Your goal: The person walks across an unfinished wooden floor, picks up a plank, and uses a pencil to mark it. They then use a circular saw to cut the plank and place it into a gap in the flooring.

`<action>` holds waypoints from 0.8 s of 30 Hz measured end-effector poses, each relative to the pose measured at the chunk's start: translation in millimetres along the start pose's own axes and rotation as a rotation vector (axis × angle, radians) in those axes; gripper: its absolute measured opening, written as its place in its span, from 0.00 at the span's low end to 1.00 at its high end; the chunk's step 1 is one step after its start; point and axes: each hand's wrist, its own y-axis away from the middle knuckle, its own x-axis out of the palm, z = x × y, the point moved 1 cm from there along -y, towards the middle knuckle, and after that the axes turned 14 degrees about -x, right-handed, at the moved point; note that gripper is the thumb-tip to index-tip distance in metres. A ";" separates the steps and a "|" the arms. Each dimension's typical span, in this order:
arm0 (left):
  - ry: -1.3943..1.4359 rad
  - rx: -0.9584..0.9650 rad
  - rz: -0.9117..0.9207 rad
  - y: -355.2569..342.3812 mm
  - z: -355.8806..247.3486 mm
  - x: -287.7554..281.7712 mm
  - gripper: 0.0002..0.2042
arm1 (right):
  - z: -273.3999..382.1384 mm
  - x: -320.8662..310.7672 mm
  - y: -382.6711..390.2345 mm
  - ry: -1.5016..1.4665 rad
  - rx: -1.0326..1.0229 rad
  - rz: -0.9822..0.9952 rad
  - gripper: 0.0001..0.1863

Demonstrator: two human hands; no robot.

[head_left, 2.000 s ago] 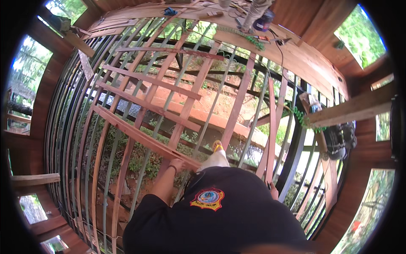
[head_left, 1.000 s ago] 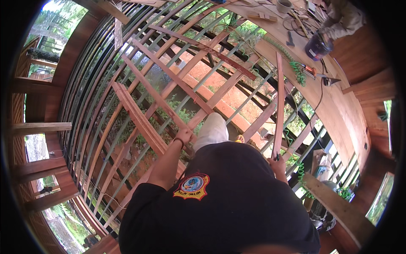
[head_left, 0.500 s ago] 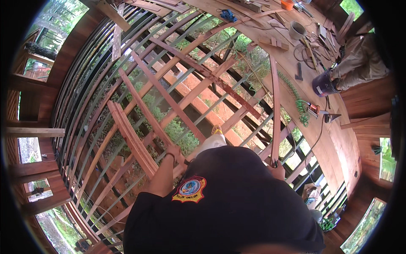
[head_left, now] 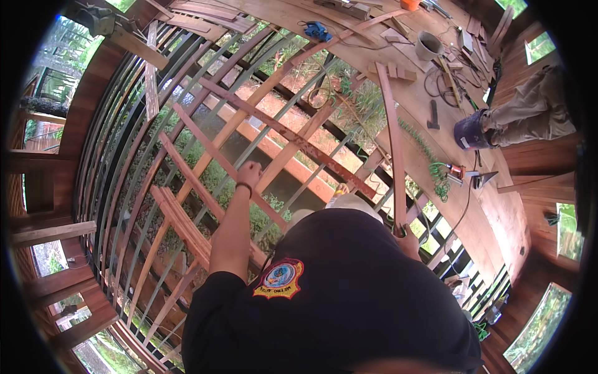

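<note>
My left hand (head_left: 250, 171), with a dark band at the wrist, reaches forward over the open floor frame. Its fingers look curled, beside a thin reddish board (head_left: 208, 138); whatever they may hold is hidden. On the right, my right hand (head_left: 409, 243) is closed around the near end of a long wooden plank (head_left: 390, 134), which stretches away from me to the plywood. Left of my arm lies a stack of narrow boards (head_left: 180, 221) across the joists. A weathered, paint-flecked board (head_left: 293, 137) crosses the frame ahead.
Gaps between the joists (head_left: 205, 163) show ground and plants below. On the plywood (head_left: 458, 159) are a hammer (head_left: 433, 115), a bucket (head_left: 429, 45), a blue power tool (head_left: 317, 31), a nail gun (head_left: 456, 172) with a green coiled hose, and offcuts. Another person's legs (head_left: 529, 112) stand beside a dark bucket (head_left: 471, 129).
My left hand has moved forward from close by my body to farther out over the frame. My right hand keeps its hold on the plank. The view has shifted slightly.
</note>
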 end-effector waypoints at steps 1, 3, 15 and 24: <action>-0.111 -0.079 -0.005 -5.0 13.6 5.1 0.11 | 3.2 -8.7 -10.7 0.004 -0.022 -0.005 0.50; -0.361 -0.126 0.013 -22.4 40.7 12.0 0.10 | 16.5 -26.3 -35.9 0.005 -0.049 -0.039 0.49; -0.729 -0.429 0.387 -54.7 46.8 62.7 0.10 | 128.2 -129.2 -230.0 0.120 -0.069 -0.018 0.44; -0.154 -0.319 0.191 -308.7 -222.6 19.6 0.14 | 304.8 -227.7 -412.1 0.098 -0.175 -0.126 0.43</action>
